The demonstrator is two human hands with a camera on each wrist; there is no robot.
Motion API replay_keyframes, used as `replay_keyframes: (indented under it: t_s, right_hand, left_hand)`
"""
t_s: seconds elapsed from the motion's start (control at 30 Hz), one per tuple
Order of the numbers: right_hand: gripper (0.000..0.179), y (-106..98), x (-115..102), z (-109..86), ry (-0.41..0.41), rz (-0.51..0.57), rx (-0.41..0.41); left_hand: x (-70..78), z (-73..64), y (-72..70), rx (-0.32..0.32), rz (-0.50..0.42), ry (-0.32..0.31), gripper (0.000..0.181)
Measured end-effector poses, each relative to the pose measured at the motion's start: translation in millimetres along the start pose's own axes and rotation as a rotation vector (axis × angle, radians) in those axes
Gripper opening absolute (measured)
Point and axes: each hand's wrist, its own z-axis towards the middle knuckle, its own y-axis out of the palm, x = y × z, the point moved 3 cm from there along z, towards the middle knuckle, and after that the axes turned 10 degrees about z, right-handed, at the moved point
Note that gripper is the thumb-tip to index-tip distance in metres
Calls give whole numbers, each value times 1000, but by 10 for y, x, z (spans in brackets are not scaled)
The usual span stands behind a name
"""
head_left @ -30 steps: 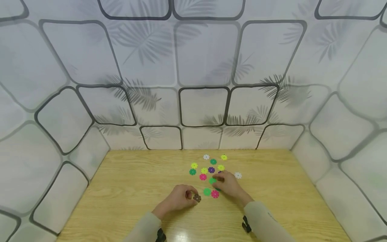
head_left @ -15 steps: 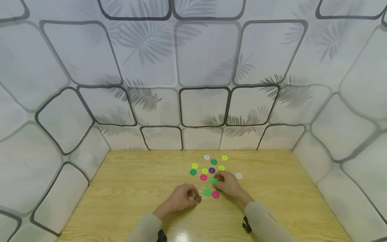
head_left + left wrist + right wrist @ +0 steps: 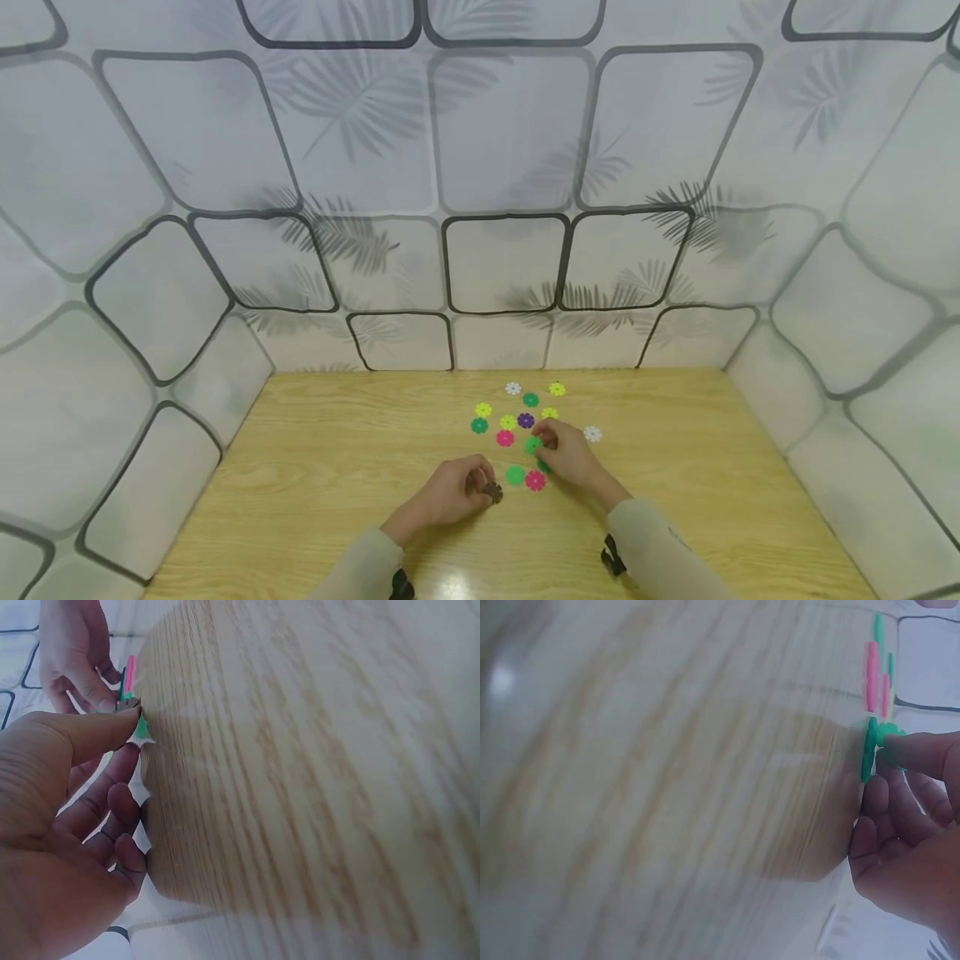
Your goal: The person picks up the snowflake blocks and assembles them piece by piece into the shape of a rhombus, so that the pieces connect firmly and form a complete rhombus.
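My left hand (image 3: 452, 492) pinches a brown flower-shaped plastic disc (image 3: 493, 492) between thumb and fingertips, low over the table. Its other fingers are curled, as the left wrist view shows. Ahead and to the right, my right hand (image 3: 572, 457) grips a bright green flower disc (image 3: 532, 444); in the right wrist view this green disc (image 3: 889, 735) stands tilted between thumb and finger. Just under that hand lies a dark green disc (image 3: 868, 751), partly hidden. Close by are a light green disc (image 3: 515, 475) and a pink disc (image 3: 536, 481), both flat.
Several more flower discs lie scattered beyond the hands: a purple one (image 3: 526, 421), a pink one (image 3: 505, 438), a yellow one (image 3: 483, 410) and a white one (image 3: 592, 434). The wooden table (image 3: 315, 467) meets a patterned wall covering (image 3: 501, 342) at the back and sides.
The bright green disc has come up off the table in my right hand, baring more of the dark green disc. The brown disc has turned slightly in my left fingers.
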Motion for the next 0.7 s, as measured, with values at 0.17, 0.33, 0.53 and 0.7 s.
replay_keyframes:
  t_s: [0.17,0.33,0.53,0.7]
  right_hand:
    - [17,-22,-13,-7,14,10,19]
    - [15,-21,-18,-18,31,21,10]
    - [16,-47,-158,-47,19,25,4]
    - [13,-97,-313,-65,-28,40,-7]
  left_hand:
    - [-96,5,9,-3,-46,-8,17]
    - [-208,2,3,25,-138,-57,17]
    - [-205,34,-118,136,-276,-147,17]
    - [-111,85,-264,223,-405,-182,17]
